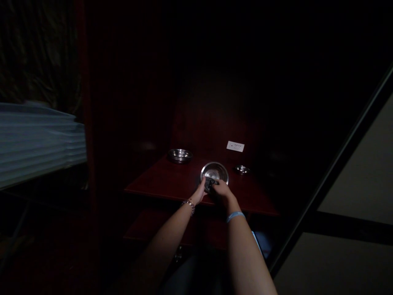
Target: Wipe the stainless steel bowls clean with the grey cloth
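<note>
A round, shiny metal bowl (pixel 215 169) is tilted towards me over the front part of a dark red shelf (pixel 166 186). At its lower left rim my left hand (pixel 200 191) is closed, thumb up, gripping the bowl. My right hand (pixel 223 189) is closed on a dark, crumpled cloth (pixel 210 184), which lies against the bowl's near side between both hands. Poor light hides the fingertips and the cloth's full shape. A beaded bracelet is on my left wrist, a light blue band on the right.
Stacked metal bowls (pixel 180 155) stand at the shelf's back left; a small metal dish (pixel 242 169) is on the right. A white socket plate (pixel 235 146) is on the back wall. A lower shelf (pixel 147 227) runs beneath. Pale pleated material (pixel 39 141) is at far left.
</note>
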